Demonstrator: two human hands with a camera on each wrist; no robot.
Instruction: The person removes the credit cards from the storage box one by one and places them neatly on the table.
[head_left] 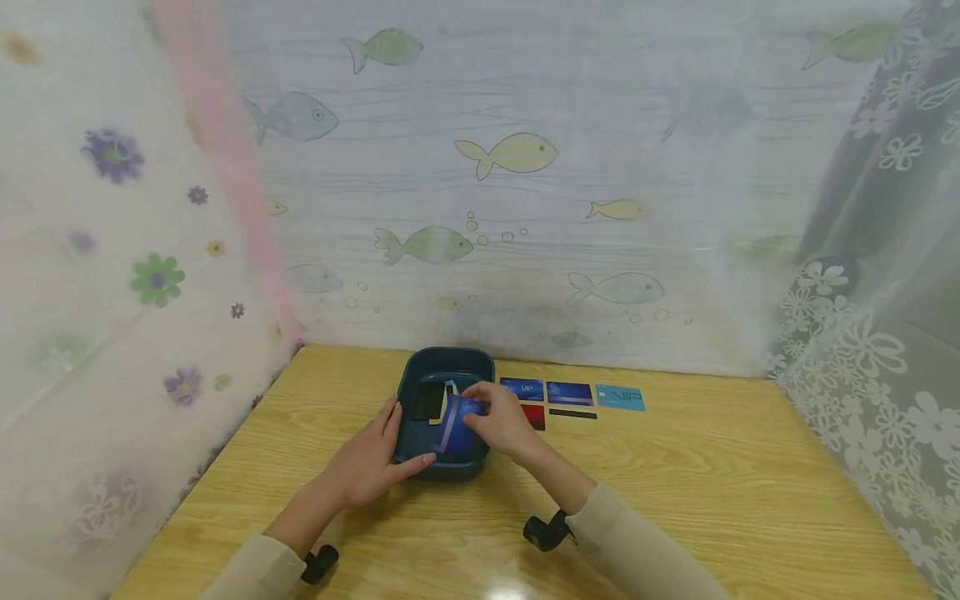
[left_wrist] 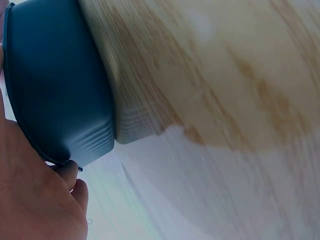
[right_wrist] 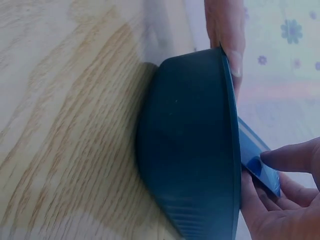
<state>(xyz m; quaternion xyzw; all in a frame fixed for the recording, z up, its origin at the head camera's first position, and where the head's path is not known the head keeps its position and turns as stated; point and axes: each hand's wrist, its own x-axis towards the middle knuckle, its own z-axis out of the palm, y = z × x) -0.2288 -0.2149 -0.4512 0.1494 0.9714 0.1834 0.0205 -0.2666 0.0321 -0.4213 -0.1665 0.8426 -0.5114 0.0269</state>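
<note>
A dark teal plastic bin [head_left: 447, 472] stands on the wooden table. My left hand [head_left: 360, 462] holds it by the near-left corner, thumb on the near rim and fingers along the left side. In the left wrist view, fingertips curl under the lip of the bin [left_wrist: 55, 75]. Over the bin's right side, my right hand [head_left: 501, 419] pinches a blue card [head_left: 456, 429] with a pale stripe. The right wrist view has this blue card [right_wrist: 255, 155] tilted above the rim, between thumb and fingers. Inside the bin lie a black card [head_left: 428, 402] and pale-edged cards [head_left: 451, 390], partly hidden.
Right of the bin, cards lie in two rows: a blue VIP card [head_left: 522, 388], a dark blue card [head_left: 570, 393], a light blue VIP card [head_left: 621, 397], a red card [head_left: 534, 416] partly behind my hand, and a narrow black strip [head_left: 573, 413]. Patterned curtains [head_left: 637, 108] border the table.
</note>
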